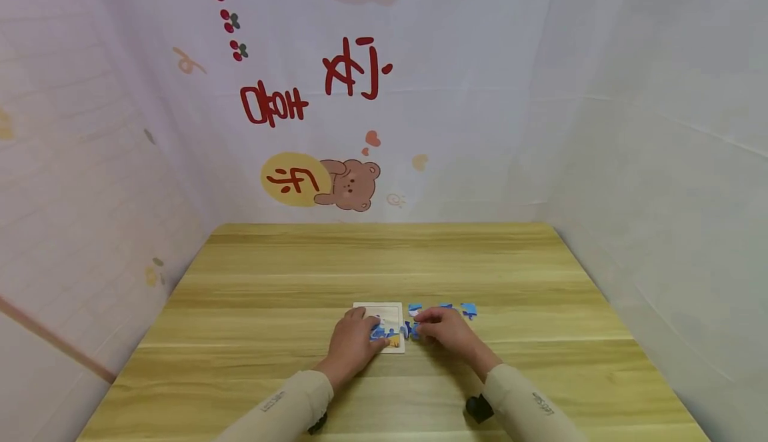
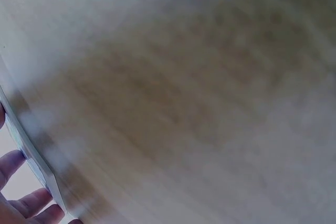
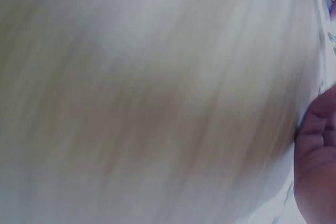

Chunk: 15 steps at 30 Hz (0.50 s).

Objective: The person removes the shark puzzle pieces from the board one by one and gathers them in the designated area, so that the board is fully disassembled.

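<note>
A small square puzzle tray (image 1: pixel 393 308) with a pale frame lies on the table, partly filled with a blue and yellow picture. My left hand (image 1: pixel 350 342) rests over its left side, fingers spread across the board; in the left wrist view, the fingertips (image 2: pixel 37 203) lie along the tray's edge (image 2: pixel 39 156). Just right of the tray, my right hand (image 1: pixel 450 333) has curled fingers, with thumb and index pinching a blue puzzle piece (image 1: pixel 415 331). The right wrist view shows only part of this hand (image 3: pixel 317 156), its fingertips mostly hidden.
Several loose blue pieces lie right of the tray, among them a puzzle piece (image 1: pixel 469 309) beyond the right hand and another piece (image 1: pixel 415 309) near the tray's upper right corner. The wooden table (image 1: pixel 384 262) meets printed white cloth walls (image 1: pixel 468 162) at the back and sides.
</note>
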Each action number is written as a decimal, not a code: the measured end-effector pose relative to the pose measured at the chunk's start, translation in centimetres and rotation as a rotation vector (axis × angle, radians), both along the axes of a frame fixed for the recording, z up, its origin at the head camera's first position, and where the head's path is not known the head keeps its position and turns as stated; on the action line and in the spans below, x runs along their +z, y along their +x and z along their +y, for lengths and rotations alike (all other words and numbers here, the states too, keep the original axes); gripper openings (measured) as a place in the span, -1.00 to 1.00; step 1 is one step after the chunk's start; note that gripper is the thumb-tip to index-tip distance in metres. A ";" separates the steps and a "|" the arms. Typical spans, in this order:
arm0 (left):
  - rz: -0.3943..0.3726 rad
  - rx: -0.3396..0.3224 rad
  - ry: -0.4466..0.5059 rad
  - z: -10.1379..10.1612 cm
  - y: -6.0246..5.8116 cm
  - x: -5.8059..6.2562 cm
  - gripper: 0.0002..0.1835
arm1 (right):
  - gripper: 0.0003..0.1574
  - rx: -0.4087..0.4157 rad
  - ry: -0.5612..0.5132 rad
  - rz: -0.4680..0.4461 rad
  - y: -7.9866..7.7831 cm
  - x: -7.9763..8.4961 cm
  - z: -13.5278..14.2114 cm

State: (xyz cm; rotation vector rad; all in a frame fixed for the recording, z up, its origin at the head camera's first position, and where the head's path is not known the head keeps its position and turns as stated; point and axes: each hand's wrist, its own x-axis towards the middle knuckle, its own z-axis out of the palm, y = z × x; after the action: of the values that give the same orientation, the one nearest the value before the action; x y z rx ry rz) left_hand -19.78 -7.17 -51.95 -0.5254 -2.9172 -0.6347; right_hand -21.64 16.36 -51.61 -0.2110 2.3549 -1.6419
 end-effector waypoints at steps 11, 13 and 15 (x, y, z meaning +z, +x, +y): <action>-0.004 0.004 0.009 0.0 0.1 -0.1 -0.54 | -0.71 0.010 -0.092 -0.181 0.3 -0.1 7.8; -0.006 0.007 0.012 0.1 0.1 -0.1 -0.54 | -0.70 0.004 -0.082 -0.200 0.4 0.0 9.3; -0.008 0.011 0.013 0.2 0.0 -0.2 -0.55 | -0.69 -0.006 -0.057 -0.209 0.4 0.1 10.6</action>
State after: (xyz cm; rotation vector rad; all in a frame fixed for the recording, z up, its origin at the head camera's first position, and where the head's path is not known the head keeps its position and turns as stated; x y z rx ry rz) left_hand -19.74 -7.00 -52.19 -0.5063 -2.9187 -0.6559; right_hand -21.20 26.97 -51.55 -0.0401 2.1582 -1.6481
